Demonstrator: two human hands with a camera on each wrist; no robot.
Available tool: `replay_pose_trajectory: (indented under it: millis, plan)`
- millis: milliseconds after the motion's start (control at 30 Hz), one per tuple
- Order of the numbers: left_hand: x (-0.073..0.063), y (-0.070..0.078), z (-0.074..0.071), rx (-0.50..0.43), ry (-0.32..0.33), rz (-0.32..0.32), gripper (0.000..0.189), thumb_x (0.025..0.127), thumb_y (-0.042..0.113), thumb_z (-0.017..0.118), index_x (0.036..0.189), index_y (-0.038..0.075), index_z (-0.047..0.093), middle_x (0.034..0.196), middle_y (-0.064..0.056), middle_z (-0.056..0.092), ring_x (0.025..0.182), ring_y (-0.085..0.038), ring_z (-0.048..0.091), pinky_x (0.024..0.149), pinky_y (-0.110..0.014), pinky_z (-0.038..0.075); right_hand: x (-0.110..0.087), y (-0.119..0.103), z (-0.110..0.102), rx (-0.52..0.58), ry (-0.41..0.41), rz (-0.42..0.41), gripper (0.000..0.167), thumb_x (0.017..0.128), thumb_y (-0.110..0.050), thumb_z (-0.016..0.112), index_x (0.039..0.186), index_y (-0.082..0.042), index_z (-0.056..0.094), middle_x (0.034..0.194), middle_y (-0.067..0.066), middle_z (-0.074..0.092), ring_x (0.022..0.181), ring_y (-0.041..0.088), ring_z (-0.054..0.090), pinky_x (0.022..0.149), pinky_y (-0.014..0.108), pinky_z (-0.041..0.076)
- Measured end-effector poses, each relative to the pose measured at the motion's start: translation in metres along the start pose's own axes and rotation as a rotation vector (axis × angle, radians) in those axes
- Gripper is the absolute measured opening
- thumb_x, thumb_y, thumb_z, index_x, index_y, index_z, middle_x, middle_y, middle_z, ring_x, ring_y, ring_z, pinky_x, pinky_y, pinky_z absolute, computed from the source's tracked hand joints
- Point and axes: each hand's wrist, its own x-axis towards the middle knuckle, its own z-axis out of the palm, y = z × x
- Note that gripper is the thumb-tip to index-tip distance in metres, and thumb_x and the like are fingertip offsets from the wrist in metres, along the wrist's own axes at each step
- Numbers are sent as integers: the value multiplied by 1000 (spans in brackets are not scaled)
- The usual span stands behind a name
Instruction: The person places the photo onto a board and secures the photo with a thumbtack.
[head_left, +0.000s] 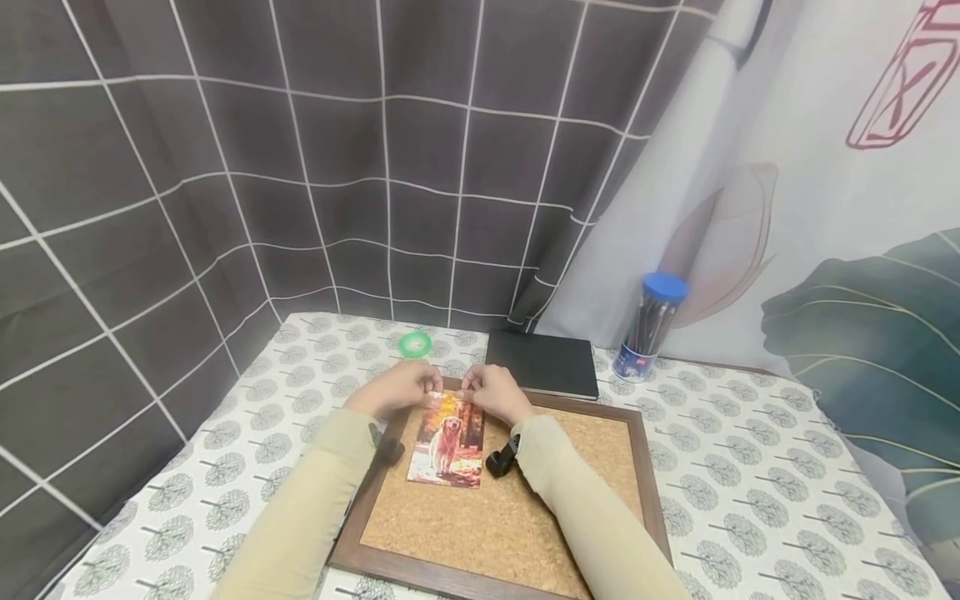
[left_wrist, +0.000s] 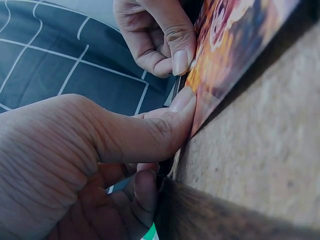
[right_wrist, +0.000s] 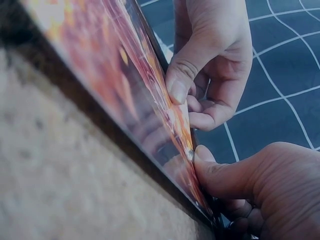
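Head view: one dog photo (head_left: pixel 447 446), over the upper left of a cork board (head_left: pixel 465 533), top edge near the wooden frame (head_left: pixel 649 467); left hand (head_left: pixel 400 388) and right hand (head_left: pixel 497 393), each pinching that edge. Left wrist view: left thumb and finger gripping a top corner; shadow beneath the print. Right wrist view: right thumb and finger pinching near the other corner. Status, as judged: positioning largely done; laying flat and release outstanding; any fastening, cannot tell.
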Motion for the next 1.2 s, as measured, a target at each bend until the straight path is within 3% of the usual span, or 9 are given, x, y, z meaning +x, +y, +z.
replay_pose_trajectory:
  millis: [867, 1067, 1200]
  plan:
    - [3, 1, 0, -2, 14, 10, 18, 79, 8, 79, 93, 11, 68, 85, 1, 64, 80, -17, 58, 80, -39, 50, 1, 6, -2, -7, -1, -26, 13, 88, -24, 76, 83, -18, 66, 63, -4, 49, 58, 11, 44, 62, 28, 41]
    - [3, 4, 4, 21, 8, -23, 17, 79, 8, 80, 91, 11, 68, 84, 0, 63, 79, -18, 58, 78, -38, 51, -5, 2, -6, -54, -44, -74, 11, 91, -21, 73, 84, -16, 66, 64, -4, 52, 58, 11, 46, 58, 28, 39]
    - [-2, 7, 5, 84, 36, -7, 18, 81, 9, 80, 92, 10, 67, 86, -1, 63, 82, -18, 59, 81, -40, 52, -10, -4, -16, -82, -83, -116, 12, 92, -24, 73, 88, -15, 66, 71, -4, 58, 65, 11, 53, 64, 29, 45]
